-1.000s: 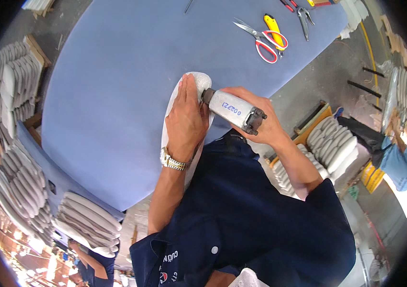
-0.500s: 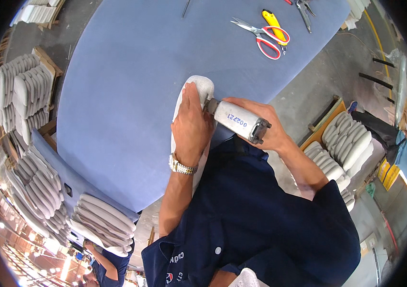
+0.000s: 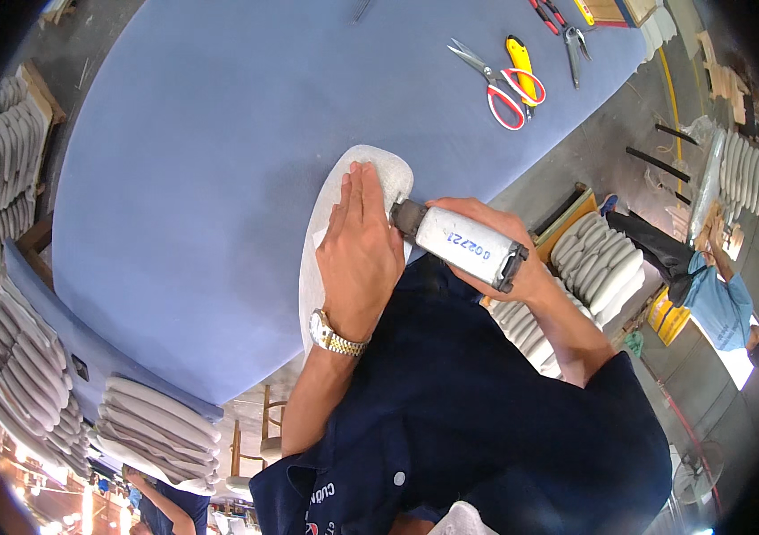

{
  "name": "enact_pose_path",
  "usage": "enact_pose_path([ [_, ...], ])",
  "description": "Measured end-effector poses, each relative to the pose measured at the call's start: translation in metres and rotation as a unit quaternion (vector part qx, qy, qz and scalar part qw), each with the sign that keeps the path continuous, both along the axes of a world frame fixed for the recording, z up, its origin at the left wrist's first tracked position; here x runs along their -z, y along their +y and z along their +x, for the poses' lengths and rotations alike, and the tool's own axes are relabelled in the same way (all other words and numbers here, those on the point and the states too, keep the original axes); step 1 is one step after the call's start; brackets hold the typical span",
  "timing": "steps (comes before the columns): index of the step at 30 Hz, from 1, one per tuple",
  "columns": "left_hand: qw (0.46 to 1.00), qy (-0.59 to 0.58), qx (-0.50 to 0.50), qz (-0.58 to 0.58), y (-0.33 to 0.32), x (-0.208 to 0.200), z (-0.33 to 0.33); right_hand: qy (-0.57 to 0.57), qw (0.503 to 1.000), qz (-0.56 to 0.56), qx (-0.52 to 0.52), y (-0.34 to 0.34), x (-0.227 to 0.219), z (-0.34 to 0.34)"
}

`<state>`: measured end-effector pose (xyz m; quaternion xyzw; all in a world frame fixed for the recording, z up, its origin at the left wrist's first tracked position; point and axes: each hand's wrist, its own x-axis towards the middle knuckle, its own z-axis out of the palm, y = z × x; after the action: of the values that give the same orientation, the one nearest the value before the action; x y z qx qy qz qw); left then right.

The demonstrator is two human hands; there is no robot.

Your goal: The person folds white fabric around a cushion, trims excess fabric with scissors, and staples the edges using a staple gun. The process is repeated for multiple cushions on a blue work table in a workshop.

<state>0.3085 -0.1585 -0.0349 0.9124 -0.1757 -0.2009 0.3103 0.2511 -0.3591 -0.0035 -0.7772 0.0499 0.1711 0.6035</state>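
Note:
A long pale grey padded piece [image 3: 388, 169] with a rounded end rests at the near edge of a blue-covered table [image 3: 192, 178]. My left hand [image 3: 357, 245], with a watch on the wrist, lies flat along it, fingers stretched toward the rounded end; the thumb is hidden. My right hand [image 3: 531, 259] is wrapped round a staple gun [image 3: 469, 239] with a silver-white cylindrical head. Its dark nose touches or nearly touches the padded piece's right edge, just beside my left fingers. The gun's handle is hidden behind its head.
Red-handled scissors [image 3: 490, 75], a yellow utility knife [image 3: 519, 58], grey pliers [image 3: 573, 61] and red-handled pliers [image 3: 547, 13] lie at the table's far right. Stacks of padded pieces stand left [image 3: 152, 428] and right [image 3: 598, 259]. A person in blue [image 3: 718, 299] is at the far right, another lower left.
The whole view has shifted. More of the padded piece's face shows, and the staple gun's nose sits slightly lower along its right edge. Both hands keep their holds.

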Motion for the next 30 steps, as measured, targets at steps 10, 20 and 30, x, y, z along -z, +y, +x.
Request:
enact_pose_path([
  [10,1.0,0.0,0.004,-0.002,-0.004,0.002,0.004,0.095,0.993,-0.053,-0.052,-0.001,-0.027,0.032],
  [20,0.995,-0.088,-0.044,-0.012,-0.008,0.01,-0.013,-0.082,0.995,-0.05,0.02,-0.014,0.0,-0.013],
  [30,0.993,-0.093,-0.069,0.032,-0.014,0.001,-0.025,-0.085,0.946,-0.223,0.219,-0.029,0.098,0.009],
])
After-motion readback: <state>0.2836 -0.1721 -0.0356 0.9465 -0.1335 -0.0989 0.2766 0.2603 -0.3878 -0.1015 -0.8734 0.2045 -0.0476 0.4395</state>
